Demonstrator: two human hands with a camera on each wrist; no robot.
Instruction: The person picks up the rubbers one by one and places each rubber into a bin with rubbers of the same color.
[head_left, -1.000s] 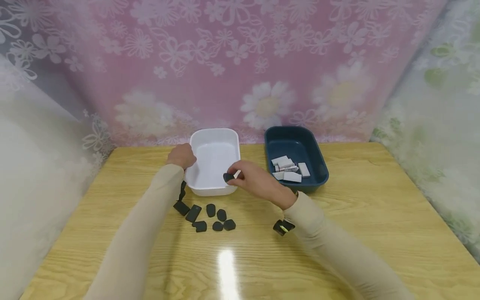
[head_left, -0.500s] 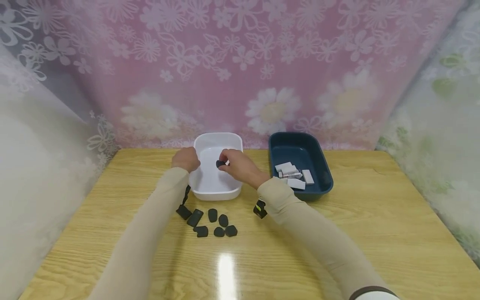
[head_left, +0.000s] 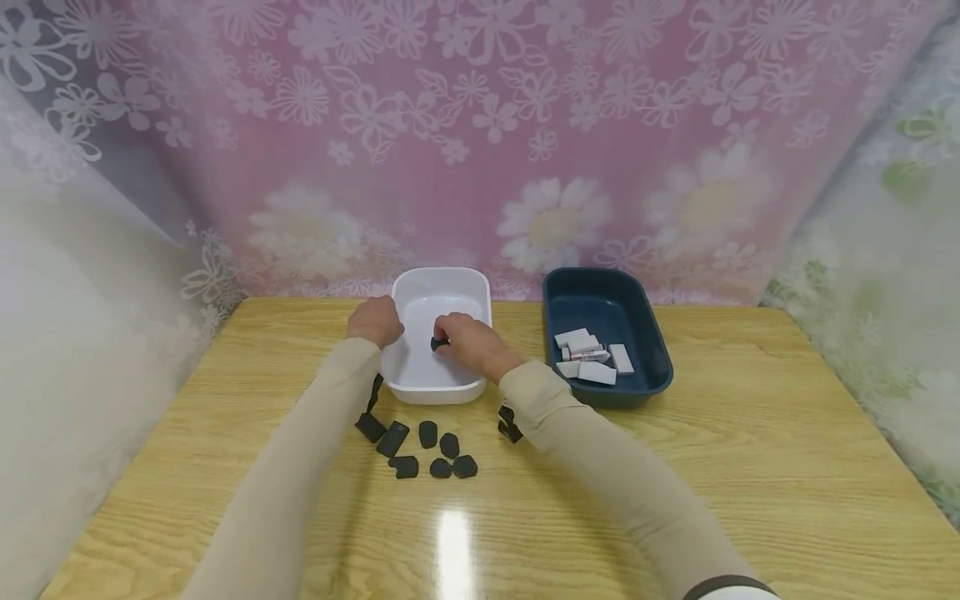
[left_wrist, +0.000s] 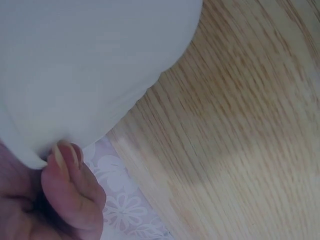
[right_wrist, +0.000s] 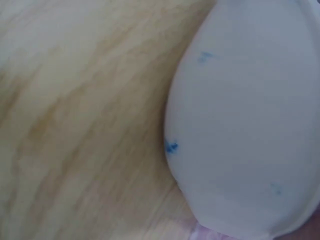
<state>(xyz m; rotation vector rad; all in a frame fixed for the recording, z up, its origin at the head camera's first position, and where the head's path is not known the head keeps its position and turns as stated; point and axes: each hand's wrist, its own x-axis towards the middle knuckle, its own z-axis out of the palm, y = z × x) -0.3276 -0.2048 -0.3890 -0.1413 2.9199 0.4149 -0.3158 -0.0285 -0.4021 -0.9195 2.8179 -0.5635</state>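
Note:
My left hand (head_left: 375, 322) grips the left rim of a white plastic basin (head_left: 405, 287). In the left wrist view, its curled fingers (left_wrist: 75, 195) pinch the lip of the basin (left_wrist: 90, 60). My right hand (head_left: 474, 343) reaches down inside the basin over the right rim, pinching a small black stone-like piece (head_left: 439, 342). Part of that piece is covered by the fingers. The right wrist view is filled by the outer wall of the basin (right_wrist: 240, 125), marked with blue smudges; the right hand's grip is hidden there.
Several black pieces lie on the wooden table (head_left: 570, 517) before the basin, some rounded (head_left: 465, 466), some rectangular (head_left: 393, 438). To the right stands a dark blue basin (head_left: 660, 367) with several white blocks (head_left: 597, 372) and a small printed tube (head_left: 588, 356). A floral cloth (head_left: 450, 208) hangs behind.
My right hand has carried the black piece leftward from the basin's right rim to the inside of the white basin, then lower. The left hand stays at the rim. The head view has shifted slightly.

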